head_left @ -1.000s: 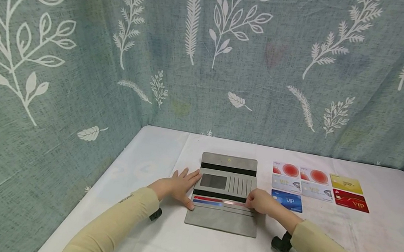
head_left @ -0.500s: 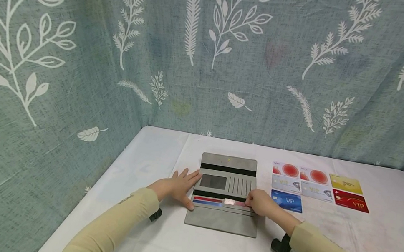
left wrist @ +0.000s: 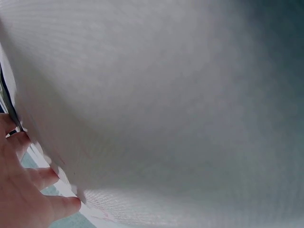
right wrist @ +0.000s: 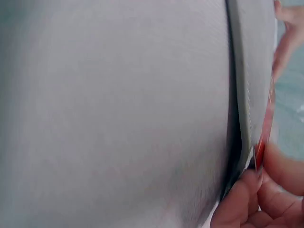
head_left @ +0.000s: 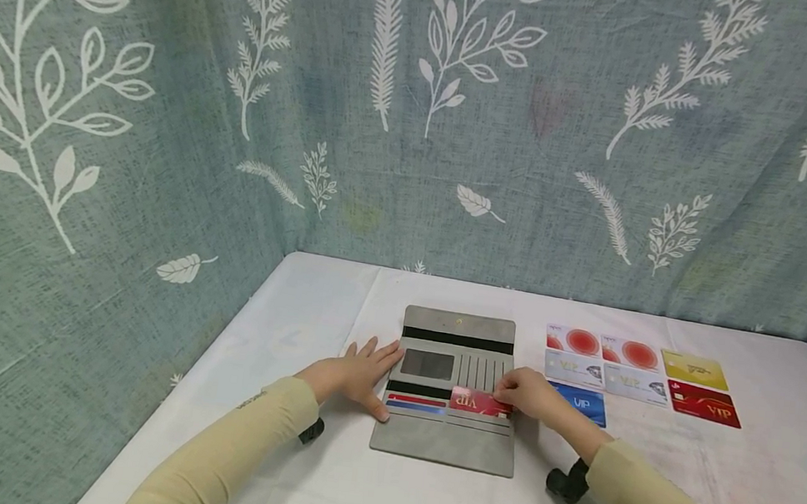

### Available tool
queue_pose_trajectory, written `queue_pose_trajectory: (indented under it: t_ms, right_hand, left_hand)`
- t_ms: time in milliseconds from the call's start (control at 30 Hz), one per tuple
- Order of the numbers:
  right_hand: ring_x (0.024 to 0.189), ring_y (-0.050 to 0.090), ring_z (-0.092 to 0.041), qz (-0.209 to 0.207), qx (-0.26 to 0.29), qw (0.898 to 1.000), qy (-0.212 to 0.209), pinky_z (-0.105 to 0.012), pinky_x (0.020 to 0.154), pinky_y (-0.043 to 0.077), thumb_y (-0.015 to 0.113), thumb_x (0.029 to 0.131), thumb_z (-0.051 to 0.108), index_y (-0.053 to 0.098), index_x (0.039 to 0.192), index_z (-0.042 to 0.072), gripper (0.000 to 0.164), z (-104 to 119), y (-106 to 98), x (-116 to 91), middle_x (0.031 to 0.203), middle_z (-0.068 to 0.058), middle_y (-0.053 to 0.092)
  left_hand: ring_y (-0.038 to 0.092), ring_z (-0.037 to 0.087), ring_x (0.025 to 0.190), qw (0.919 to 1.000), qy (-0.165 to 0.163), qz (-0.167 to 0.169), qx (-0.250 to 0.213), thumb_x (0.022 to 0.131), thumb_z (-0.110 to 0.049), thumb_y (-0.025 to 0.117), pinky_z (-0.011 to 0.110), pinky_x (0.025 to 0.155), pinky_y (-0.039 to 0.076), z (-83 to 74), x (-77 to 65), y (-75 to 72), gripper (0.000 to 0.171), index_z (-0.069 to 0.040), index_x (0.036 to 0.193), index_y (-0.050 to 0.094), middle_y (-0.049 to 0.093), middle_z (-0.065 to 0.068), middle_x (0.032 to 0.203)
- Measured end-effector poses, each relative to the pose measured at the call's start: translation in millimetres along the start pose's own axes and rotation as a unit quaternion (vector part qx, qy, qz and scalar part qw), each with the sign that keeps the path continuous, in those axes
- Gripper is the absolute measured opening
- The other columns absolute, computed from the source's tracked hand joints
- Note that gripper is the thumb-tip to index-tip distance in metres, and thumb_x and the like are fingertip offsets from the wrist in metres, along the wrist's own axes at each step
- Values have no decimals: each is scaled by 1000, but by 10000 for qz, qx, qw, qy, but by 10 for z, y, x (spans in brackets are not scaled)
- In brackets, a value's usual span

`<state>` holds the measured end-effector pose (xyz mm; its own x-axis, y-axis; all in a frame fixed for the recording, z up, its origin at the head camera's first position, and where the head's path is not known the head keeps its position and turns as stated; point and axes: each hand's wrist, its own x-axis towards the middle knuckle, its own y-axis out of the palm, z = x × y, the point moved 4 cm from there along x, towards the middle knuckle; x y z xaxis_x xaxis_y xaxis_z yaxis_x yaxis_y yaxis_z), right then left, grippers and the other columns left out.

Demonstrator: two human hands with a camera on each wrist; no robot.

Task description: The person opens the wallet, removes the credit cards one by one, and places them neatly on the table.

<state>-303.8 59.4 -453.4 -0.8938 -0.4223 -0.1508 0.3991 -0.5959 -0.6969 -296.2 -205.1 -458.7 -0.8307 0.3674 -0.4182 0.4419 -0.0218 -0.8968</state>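
Observation:
A grey wallet (head_left: 441, 448) lies unfolded on the white table, with card slots in its upper and lower halves. Pinched at its right end by my right hand (head_left: 528, 392), a red VIP card (head_left: 472, 402) stands mostly out over the lower right slots. In the right wrist view that red card (right wrist: 266, 126) shows edge-on between thumb and fingers. My left hand (head_left: 361, 374) is spread, resting on the wallet's left edge. Red and blue card edges (head_left: 416, 406) show in the lower left slots. The left wrist view catches the left hand (left wrist: 23, 190) only at its corner.
Right of the wallet several cards lie in rows: two with red circles (head_left: 581, 341), two silver VIP cards (head_left: 635, 383), a gold card (head_left: 695, 369), another red card (head_left: 704, 404) and a blue card (head_left: 584, 405), partly behind the right hand. A patterned curtain (head_left: 395, 200) hangs behind the table.
The red card has risen from a thin strip at the lower right slot to show most of its face. My right hand has moved slightly up with it; the left hand has stayed.

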Motion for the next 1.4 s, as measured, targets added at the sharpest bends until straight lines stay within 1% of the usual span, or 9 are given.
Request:
queue_pose_trajectory:
  t_ms: [100, 333, 433, 533, 733, 967, 1133, 1233, 1400]
  right_hand:
    - [57, 45, -11, 143, 528, 9976, 413, -22, 50, 36, 66, 82, 9, 66, 78, 1, 9, -46, -30, -10, 66, 1, 57]
    - [62, 50, -15, 160, 1012, 9888, 1090, -22, 53, 39, 71, 77, 8, 67, 84, 0, 11, -107, -61, -94, 78, -4, 64]
    - [65, 51, -16, 138, 1302, 9834, 1256, -22, 54, 40, 70, 77, 5, 66, 87, 1, 12, -120, -47, -141, 83, -6, 65]
    - [66, 52, -17, 95, 1568, 9795, 1263, -23, 55, 43, 69, 77, 4, 63, 88, 1, 13, -127, -23, -170, 84, -6, 64]
    - [65, 52, -16, -82, 1960, 9712, 1353, -23, 54, 44, 68, 79, 6, 62, 92, 1, 15, -152, 8, -198, 81, -4, 62]
    - [66, 52, -16, -189, 2333, 9611, 1469, -24, 57, 45, 66, 82, 7, 64, 98, -1, 18, -170, 4, -203, 85, -5, 65]
    - [70, 54, -17, -351, 2356, 9611, 1400, -24, 59, 46, 65, 83, 7, 65, 102, -2, 21, -165, -8, -197, 92, -11, 66]
    - [76, 55, -18, -453, 2349, 9626, 1275, -25, 64, 48, 64, 83, 7, 64, 104, -3, 23, -156, -15, -187, 100, -15, 66]
    - [85, 57, -20, -582, 2436, 9610, 1172, -27, 72, 52, 64, 84, 6, 64, 106, -3, 24, -141, -21, -175, 108, -18, 63]
  left_hand:
    - [-2, 37, 139, 10000, 27, -7, 2, 65, -60, 71, 59, 108, 4, -3, 3, -7, 113, -14, 148, 9, 3, 3, 155]
    - [-2, 38, 139, 10000, 58, -26, -12, 66, -59, 71, 59, 108, 4, -5, 8, -26, 113, -14, 148, 9, 3, 4, 155]
    - [-2, 37, 139, 10000, 49, -19, -13, 66, -59, 71, 59, 108, 4, -3, 9, -28, 112, -14, 148, 9, 3, 4, 155]
    - [-2, 37, 139, 10000, 36, -12, -31, 66, -58, 71, 59, 108, 4, -2, 7, -34, 112, -14, 148, 9, 3, 4, 155]
    - [-2, 38, 139, 10000, 49, -9, 1, 66, -59, 71, 60, 107, 4, 11, 11, -23, 113, -14, 148, 9, 3, 3, 155]
    - [-3, 37, 139, 10000, 40, 8, -46, 65, -60, 71, 59, 108, 3, 13, 8, -10, 114, -15, 148, 7, 1, 3, 155]
    - [-3, 37, 139, 10000, 33, 14, -87, 65, -60, 71, 59, 108, 2, 14, 10, -3, 114, -14, 148, 8, 2, 3, 155]
    - [-3, 37, 139, 10000, 26, 31, -77, 65, -60, 71, 58, 108, 3, 21, 19, 9, 114, -14, 148, 8, 2, 3, 155]
    - [-3, 37, 139, 10000, 33, 7, -85, 65, -60, 71, 59, 108, 2, 28, 27, 19, 114, -14, 148, 8, 2, 3, 155]
